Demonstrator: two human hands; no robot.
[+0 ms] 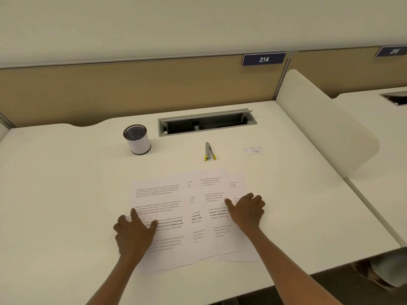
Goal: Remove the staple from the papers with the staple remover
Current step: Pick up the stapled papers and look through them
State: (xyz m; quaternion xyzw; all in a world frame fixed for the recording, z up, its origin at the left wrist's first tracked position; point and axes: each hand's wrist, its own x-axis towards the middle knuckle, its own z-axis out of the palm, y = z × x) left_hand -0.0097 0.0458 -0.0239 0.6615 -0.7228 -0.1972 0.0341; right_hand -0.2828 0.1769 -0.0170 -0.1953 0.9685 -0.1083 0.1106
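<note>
The papers (189,216) lay fanned on the worktop (66,194) under the left hand (134,234) and right hand (247,211), both spread flat. The staple remover (209,151) sat well beyond them. Wall signs read "214" (263,59) and "215" (393,51).

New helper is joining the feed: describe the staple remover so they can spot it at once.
Start at the long open cable slot at the back of the white desk. Just in front of it, beyond the fanned papers, lies the staple remover, untouched. It is a slim grey metal tool with yellow tips, unlike the round mesh-topped cup to its left.
</note>
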